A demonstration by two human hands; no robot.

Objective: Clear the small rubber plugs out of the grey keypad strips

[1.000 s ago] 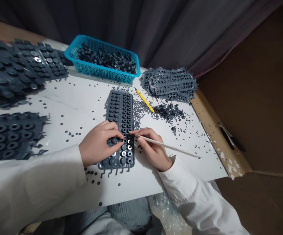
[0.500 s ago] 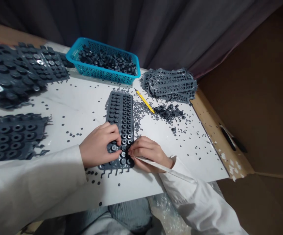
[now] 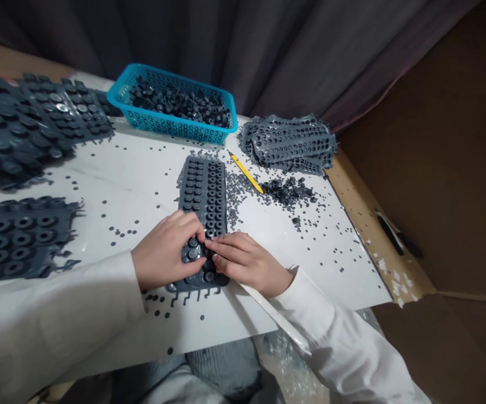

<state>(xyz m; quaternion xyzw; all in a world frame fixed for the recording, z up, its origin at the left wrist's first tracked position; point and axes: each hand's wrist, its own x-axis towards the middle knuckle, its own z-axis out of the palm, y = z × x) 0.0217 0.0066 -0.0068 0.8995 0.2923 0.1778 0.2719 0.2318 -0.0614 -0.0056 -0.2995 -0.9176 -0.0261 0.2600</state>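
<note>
The sheet lies flat before you on the table, its studded rows pointing away from you. Your right hand has slid inward across its near half: the fingertips now meet beside those of your left hand. The stick has swung with it, its tail now slanting down over your sleeve. That suggests your fingers, not the stick, are working those studs. Your right hand keeps the stick tucked beneath the palm; your left fingers curl onto the sheet, thumb apart, though whether they pinch a stud you can't tell. Beyond lie the yellow pen, scraps and basket.
</note>
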